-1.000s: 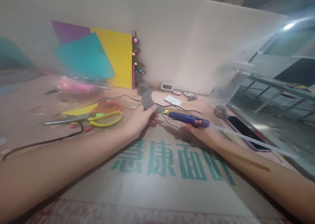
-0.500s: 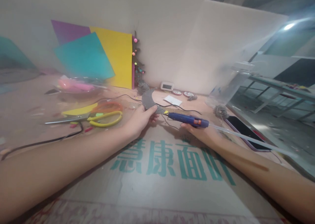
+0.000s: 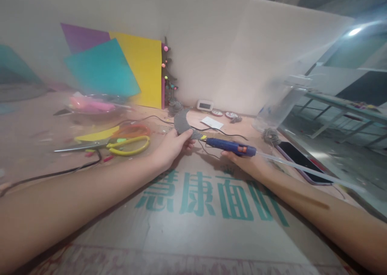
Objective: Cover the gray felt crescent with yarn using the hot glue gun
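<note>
Between the thumb and fingers of my left hand [image 3: 177, 145] is a grey crescent-shaped piece [image 3: 182, 121], its curved tip pointing up. My right hand [image 3: 242, 158] is closed around a blue hot glue gun [image 3: 228, 146] from below and behind. The gun's yellow-banded nozzle end points left and meets the lower end of the crescent; whether it touches I cannot tell. A long clear glue stick [image 3: 305, 169] sticks out of the gun's rear. Beneath both hands lies a pale sheet with green printed characters [image 3: 198, 194].
Scissors with yellow and orange handles [image 3: 128, 146] lie left beside a yellow piece [image 3: 98, 134]. Coloured sheets [image 3: 148, 71] lean on the wall near a small decorated tree [image 3: 167, 73]. A white card [image 3: 212, 123] lies behind my hands, a phone [image 3: 302, 162] at right. Dark cables cross the table.
Almost nothing differs. The view has shifted very slightly, and both hands keep the same hold on the grey crescent and the glue gun.
</note>
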